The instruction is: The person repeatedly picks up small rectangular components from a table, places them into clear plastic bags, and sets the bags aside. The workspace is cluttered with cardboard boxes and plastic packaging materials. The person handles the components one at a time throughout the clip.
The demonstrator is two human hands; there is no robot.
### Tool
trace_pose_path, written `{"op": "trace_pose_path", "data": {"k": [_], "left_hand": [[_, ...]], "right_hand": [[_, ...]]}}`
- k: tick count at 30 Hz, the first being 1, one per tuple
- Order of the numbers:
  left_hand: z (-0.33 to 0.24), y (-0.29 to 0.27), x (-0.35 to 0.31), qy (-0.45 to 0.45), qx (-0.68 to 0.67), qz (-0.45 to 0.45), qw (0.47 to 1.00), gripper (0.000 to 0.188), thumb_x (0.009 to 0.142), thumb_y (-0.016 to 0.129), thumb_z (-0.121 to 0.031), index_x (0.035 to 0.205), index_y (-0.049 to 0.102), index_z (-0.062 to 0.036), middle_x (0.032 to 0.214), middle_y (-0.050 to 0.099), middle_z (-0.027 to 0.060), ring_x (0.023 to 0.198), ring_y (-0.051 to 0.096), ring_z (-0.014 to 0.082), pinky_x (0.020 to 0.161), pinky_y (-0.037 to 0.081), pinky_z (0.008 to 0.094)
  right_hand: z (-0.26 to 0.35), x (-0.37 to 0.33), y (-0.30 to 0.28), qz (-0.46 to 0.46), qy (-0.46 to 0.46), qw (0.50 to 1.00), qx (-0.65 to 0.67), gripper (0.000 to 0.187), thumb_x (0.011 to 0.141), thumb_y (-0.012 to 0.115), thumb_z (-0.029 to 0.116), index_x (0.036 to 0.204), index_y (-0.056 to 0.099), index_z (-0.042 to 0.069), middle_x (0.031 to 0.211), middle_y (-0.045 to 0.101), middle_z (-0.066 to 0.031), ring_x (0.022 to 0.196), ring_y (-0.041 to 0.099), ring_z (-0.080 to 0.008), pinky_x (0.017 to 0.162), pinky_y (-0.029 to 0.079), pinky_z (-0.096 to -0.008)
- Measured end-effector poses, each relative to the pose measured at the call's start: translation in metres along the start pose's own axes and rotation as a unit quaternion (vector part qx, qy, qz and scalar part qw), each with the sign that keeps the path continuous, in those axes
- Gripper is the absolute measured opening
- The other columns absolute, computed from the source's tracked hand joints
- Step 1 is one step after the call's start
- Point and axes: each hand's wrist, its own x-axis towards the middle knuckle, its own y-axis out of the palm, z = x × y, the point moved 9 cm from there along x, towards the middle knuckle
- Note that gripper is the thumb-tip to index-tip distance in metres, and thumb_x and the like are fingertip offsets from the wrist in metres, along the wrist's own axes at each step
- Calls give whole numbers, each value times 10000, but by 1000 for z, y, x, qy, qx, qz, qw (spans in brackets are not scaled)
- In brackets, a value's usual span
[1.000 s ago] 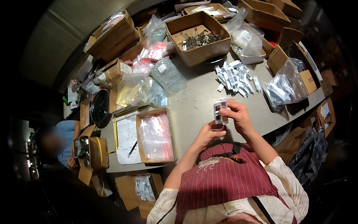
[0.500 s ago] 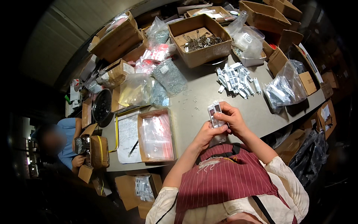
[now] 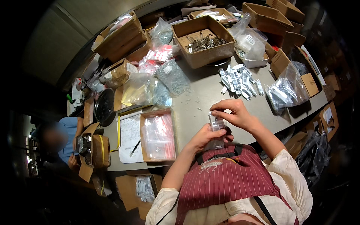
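Note:
In front of my apron, my left hand [image 3: 207, 137] is wrapped around a small clear plastic bag [image 3: 215, 144], whose lower end hangs below the fingers. Light grey narrow parts [image 3: 215, 122] show in its upper portion. My right hand [image 3: 235, 113] is closed at the upper end of the bag, thumb and fingertips pinched together there. The fingertips hide the exact edge they grip. Beyond the hands, a pile of similar light grey parts [image 3: 238, 80] lies on the table [image 3: 193, 122]. Several tiny metal pieces [image 3: 198, 109] are scattered left of my right hand.
An open box of flat bags [image 3: 174, 138] stands left beside a written sheet and pen [image 3: 135, 147]. A cardboard box of metal pieces [image 3: 204, 58] is at the back. A filled clear bag [image 3: 287, 92] lies right. A co-worker in blue [image 3: 68, 137] is at far left.
My right hand has risen to the bag's top end, its fingers now bent over it. The grey parts sit lower between my hands. The co-worker's hand has moved slightly.

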Motion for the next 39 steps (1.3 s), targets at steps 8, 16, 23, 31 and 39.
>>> {"op": "trace_pose_path", "data": {"k": [8,16,23,31,39], "left_hand": [[-27,-4,-6,88,12,-31,996,250,980,632,-135,1159,586,33,1036,690,164,969,715,290,868,593,381],[-40,1,-7,117,-61,87,987,482,998,627,-288,1301,544,78,1188,647,180,1094,667,276,959,546,387],[-51,-10,-21,118,-33,31,992,476,1027,589,-305,1318,566,71,1218,657,140,1133,642,223,979,512,353],[-85,-38,-51,354,168,-291,873,201,960,646,-48,1124,698,56,1061,722,107,927,690,156,808,566,279],[-111,-8,-76,454,379,-334,734,56,894,682,-23,930,655,10,868,693,91,778,683,161,654,530,293]], "right_hand": [[-14,-12,15,8,81,993,84,186,931,688,137,1035,756,-2,1011,742,-141,1049,676,-225,883,536,-342],[6,1,14,166,-41,980,97,240,848,768,227,1017,783,57,1354,624,-147,1381,444,-359,1131,333,-519],[9,0,12,105,52,987,114,131,836,734,104,916,747,1,1143,709,-129,1044,671,-262,905,520,-363],[27,3,-12,-56,-16,998,-36,83,859,733,36,907,705,-26,940,723,-106,852,694,-214,769,550,-310],[29,-3,0,-29,-11,1000,-5,251,855,728,75,1056,599,-2,957,623,-121,851,657,-237,756,537,-353]]}}
